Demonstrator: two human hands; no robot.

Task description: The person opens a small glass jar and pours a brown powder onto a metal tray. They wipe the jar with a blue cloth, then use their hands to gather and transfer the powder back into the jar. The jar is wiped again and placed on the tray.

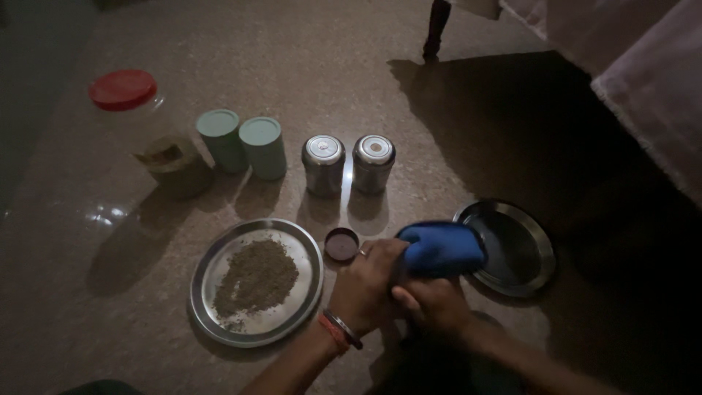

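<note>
Both my hands hold a blue container (pixel 442 249), tipped on its side with its far end over the rim of an empty steel plate (pixel 528 249). My left hand (pixel 365 285), with a ring and wrist bands, grips its near left side. From below, my right hand (pixel 431 303) wraps around it. A small dark round lid (pixel 341 243) lies on the floor just left of the container. To the left, a second steel plate (pixel 307 256) carries a heap of brownish seeds (pixel 256 278).
Along the back stand a clear plastic jar with a red lid (pixel 142 124), two pale green tins (pixel 245 143) and two steel canisters (pixel 347 162). A pale cloth-covered piece of furniture (pixel 643 66) and a dark furniture leg (pixel 436 29) are at the upper right.
</note>
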